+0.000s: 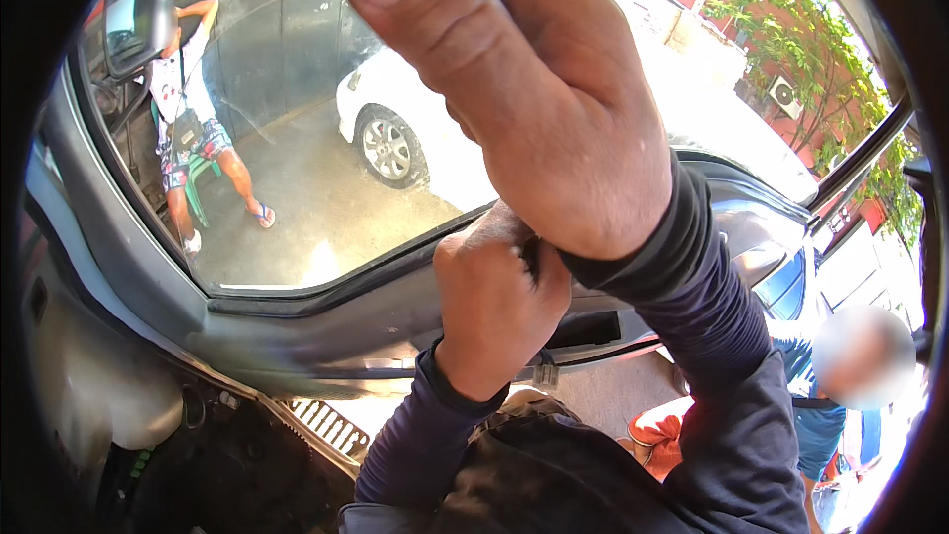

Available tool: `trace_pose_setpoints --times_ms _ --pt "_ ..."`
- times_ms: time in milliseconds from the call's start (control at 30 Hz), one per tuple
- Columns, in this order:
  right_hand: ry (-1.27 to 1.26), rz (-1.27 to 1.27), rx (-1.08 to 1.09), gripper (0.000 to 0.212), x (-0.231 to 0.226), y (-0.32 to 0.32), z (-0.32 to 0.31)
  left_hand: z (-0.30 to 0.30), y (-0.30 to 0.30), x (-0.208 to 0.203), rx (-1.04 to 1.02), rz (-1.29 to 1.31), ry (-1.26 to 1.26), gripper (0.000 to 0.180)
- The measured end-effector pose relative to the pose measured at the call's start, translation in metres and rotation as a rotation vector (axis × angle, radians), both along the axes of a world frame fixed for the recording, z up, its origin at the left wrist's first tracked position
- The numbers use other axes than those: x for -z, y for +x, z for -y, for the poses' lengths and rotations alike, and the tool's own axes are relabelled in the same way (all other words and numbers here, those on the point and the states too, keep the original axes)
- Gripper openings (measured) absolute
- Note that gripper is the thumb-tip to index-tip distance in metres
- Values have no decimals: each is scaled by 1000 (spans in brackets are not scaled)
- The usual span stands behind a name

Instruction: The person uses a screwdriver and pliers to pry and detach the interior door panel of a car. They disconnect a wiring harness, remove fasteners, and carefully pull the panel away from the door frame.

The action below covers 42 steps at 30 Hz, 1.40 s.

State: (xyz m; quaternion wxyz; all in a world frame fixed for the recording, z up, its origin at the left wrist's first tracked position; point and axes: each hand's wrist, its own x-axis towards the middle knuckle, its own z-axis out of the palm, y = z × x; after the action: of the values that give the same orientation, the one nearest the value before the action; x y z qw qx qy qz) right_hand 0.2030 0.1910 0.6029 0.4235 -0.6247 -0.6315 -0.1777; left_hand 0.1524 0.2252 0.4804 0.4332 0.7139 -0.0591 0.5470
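Observation:
My right hand [563, 129] is raised close in front of me. Its thumb points up and left, the fingers run toward the top edge partly hidden, and nothing shows in it. Below the right wrist, my left hand [501, 302] is closed, its fingers curled at the dark sleeve cuff [657, 247] of my right arm. A bit of dark cloth shows between the left fingers. Behind both hands is the grey vehicle door [326, 331] with its window [287, 267], standing open beside me.
A side mirror [138, 30] sits at the upper left. Through the window, a person [188, 109] sits on a green stool [203, 178], near a white car [435, 129]. Another person [820, 435] is at the right. A slotted step plate [321, 425] lies low, by the doorway.

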Motion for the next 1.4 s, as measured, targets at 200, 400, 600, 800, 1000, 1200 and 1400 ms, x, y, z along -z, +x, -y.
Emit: trace_pose_setpoints --times_ms 200,400,600,800,1000,1200,1400 --pt "-14 24 6 42 3 -2 5 -3 -5 2 -48 69 70 8" --pt "-70 22 2 42 3 -7 15 -7 -9 4 -39 52 175 16" --pt "-124 -59 -34 41 -10 -4 15 -6 -5 2 40 18 114 11" --pt "-37 -74 10 41 -11 -9 1 -4 -3 -5 137 -22 -77 12" --pt "-11 -59 33 41 -1 -7 6 -2 -4 1 17 32 51 7" --pt "-40 -89 -7 40 -1 -5 11 -3 -3 4 1 97 60 5" --pt "-270 -583 -239 40 -31 -4 18 -1 -3 -3 96 -55 -108 7"
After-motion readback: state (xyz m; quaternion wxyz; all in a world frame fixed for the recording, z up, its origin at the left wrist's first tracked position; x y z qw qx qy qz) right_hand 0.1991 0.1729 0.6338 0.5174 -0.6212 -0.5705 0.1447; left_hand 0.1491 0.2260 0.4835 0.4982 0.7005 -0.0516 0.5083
